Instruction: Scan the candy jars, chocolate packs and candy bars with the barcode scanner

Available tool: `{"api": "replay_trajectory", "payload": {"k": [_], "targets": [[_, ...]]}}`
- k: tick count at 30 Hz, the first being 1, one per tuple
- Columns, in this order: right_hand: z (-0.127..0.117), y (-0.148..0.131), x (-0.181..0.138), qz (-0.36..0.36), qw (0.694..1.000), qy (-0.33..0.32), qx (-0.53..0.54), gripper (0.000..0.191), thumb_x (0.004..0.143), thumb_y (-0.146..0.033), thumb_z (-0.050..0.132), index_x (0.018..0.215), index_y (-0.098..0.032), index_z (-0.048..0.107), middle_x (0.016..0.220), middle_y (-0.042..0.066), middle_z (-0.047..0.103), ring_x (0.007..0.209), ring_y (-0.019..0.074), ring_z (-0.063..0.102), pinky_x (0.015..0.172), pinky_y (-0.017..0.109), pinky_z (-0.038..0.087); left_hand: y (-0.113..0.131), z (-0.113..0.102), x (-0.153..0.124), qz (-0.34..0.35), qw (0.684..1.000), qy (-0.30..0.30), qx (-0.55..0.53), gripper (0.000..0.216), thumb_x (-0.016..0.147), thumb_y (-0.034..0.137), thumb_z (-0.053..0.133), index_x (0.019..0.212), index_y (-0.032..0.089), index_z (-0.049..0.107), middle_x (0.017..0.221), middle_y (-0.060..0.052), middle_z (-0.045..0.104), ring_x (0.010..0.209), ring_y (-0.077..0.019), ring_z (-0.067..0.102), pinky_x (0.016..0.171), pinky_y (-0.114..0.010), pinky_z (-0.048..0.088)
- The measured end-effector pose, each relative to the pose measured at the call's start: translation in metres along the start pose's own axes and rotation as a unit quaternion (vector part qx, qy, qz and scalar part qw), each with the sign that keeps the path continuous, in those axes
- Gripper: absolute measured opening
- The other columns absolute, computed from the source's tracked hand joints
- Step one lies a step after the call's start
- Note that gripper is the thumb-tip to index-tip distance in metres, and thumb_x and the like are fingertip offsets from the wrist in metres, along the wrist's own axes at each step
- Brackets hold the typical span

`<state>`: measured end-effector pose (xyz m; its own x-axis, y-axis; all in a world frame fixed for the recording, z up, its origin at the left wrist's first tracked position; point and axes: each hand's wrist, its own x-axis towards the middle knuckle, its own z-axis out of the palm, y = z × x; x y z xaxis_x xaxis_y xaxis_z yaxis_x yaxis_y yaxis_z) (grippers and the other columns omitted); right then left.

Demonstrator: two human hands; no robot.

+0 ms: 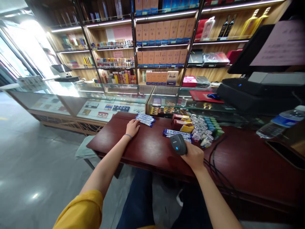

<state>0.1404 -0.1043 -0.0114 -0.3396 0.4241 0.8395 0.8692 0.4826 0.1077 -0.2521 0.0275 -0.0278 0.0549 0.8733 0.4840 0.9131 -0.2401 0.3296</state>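
My right hand (195,156) is wrapped around the handle of a dark handheld barcode scanner (178,144) with a blue light glowing on its head. Just behind the scanner lie blue-and-white wrapped sticks (177,133), partly covered by it. My left hand (132,128) rests with fingers spread on the dark red table (145,148), its fingertips at the near-left edge of another small group of blue-and-white wrapped sticks (145,119). Whether the fingertips press on a wrapper cannot be made out.
Red-and-yellow snack boxes (182,122) and several small clear-topped jars (202,127) stand at the table's back. Black cables (214,159) run to the right, near a water bottle (281,122) and a dark monitor (252,47). Beyond are a glass display counter (107,105) and lit shelves.
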Motion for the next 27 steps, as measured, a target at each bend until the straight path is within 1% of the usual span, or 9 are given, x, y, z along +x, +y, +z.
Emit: {"api": "replay_trajectory", "payload": {"k": [3, 6, 11, 15, 18, 23, 25, 27], "targets": [[0.005, -0.003, -0.001, -0.008, 1.000, 0.000, 0.001, 0.032, 0.092, -0.032, 0.051, 0.112, -0.010, 0.062, 0.084, 0.010, 0.075, 0.068, 0.0199, 0.068, 0.065, 0.029, 0.045, -0.009, 0.002, 0.007, -0.010, 1.000, -0.010, 0.017, 0.041, 0.088, 0.025, 0.061, 0.128, 0.024, 0.064, 0.128, -0.011, 0.061, 0.120, -0.0292, 0.056, 0.107, -0.044, 0.045], [0.009, -0.003, -0.004, -0.007, 1.000, -0.003, 0.001, 0.032, 0.090, -0.029, 0.051, 0.113, -0.010, 0.062, 0.085, 0.010, 0.075, 0.068, 0.0199, 0.068, 0.065, 0.029, 0.045, -0.014, 0.006, 0.016, -0.004, 0.999, -0.023, 0.024, 0.041, 0.087, 0.022, 0.059, 0.128, 0.023, 0.064, 0.129, -0.012, 0.061, 0.120, -0.0285, 0.057, 0.107, -0.043, 0.045], [0.011, -0.001, -0.007, -0.004, 1.000, -0.012, -0.002, 0.034, 0.089, -0.028, 0.051, 0.115, -0.010, 0.062, 0.085, 0.009, 0.074, 0.068, 0.0203, 0.066, 0.065, 0.030, 0.044, -0.019, 0.013, 0.032, 0.018, 0.998, -0.053, 0.017, 0.041, 0.088, 0.020, 0.057, 0.128, 0.021, 0.064, 0.132, -0.012, 0.061, 0.119, -0.0274, 0.059, 0.106, -0.041, 0.045], [0.010, -0.002, -0.007, 0.007, 1.000, -0.020, -0.004, 0.033, 0.091, -0.030, 0.050, 0.114, -0.011, 0.063, 0.083, 0.009, 0.074, 0.068, 0.0198, 0.066, 0.066, 0.030, 0.043, -0.018, 0.017, 0.036, 0.026, 0.997, -0.076, 0.015, 0.034, 0.089, 0.020, 0.056, 0.122, 0.023, 0.066, 0.130, -0.011, 0.063, 0.121, -0.0265, 0.059, 0.107, -0.042, 0.044], [0.010, -0.002, -0.006, 0.004, 1.000, -0.014, -0.004, 0.032, 0.092, -0.030, 0.050, 0.113, -0.010, 0.063, 0.083, 0.009, 0.074, 0.067, 0.0196, 0.065, 0.066, 0.030, 0.043, -0.016, 0.015, 0.034, 0.025, 0.996, -0.086, 0.026, 0.029, 0.092, 0.026, 0.055, 0.118, 0.025, 0.069, 0.124, -0.011, 0.066, 0.121, -0.0276, 0.058, 0.108, -0.046, 0.041], [0.010, -0.001, -0.006, -0.003, 1.000, -0.012, 0.002, 0.033, 0.092, -0.031, 0.051, 0.113, -0.010, 0.063, 0.084, 0.009, 0.074, 0.069, 0.0202, 0.067, 0.067, 0.030, 0.044, -0.014, 0.010, 0.031, 0.014, 0.994, -0.090, 0.053, 0.032, 0.091, 0.039, 0.060, 0.119, 0.028, 0.070, 0.117, -0.011, 0.066, 0.115, -0.0288, 0.059, 0.105, -0.046, 0.041], [0.011, -0.001, -0.007, -0.004, 1.000, -0.010, 0.003, 0.033, 0.091, -0.030, 0.051, 0.113, -0.009, 0.063, 0.086, 0.010, 0.075, 0.069, 0.0203, 0.067, 0.066, 0.030, 0.044, -0.014, 0.008, 0.030, 0.016, 0.994, -0.088, 0.063, 0.030, 0.091, 0.042, 0.061, 0.115, 0.028, 0.072, 0.114, -0.010, 0.066, 0.112, -0.0289, 0.059, 0.104, -0.046, 0.041], [0.012, -0.001, -0.008, -0.004, 1.000, -0.009, 0.008, 0.034, 0.090, -0.029, 0.053, 0.114, -0.009, 0.064, 0.088, 0.010, 0.075, 0.070, 0.0205, 0.067, 0.067, 0.030, 0.045, -0.015, 0.007, 0.030, 0.036, 0.993, -0.086, 0.069, 0.026, 0.091, 0.042, 0.061, 0.109, 0.027, 0.074, 0.112, -0.010, 0.066, 0.111, -0.0286, 0.059, 0.103, -0.045, 0.041]]}}
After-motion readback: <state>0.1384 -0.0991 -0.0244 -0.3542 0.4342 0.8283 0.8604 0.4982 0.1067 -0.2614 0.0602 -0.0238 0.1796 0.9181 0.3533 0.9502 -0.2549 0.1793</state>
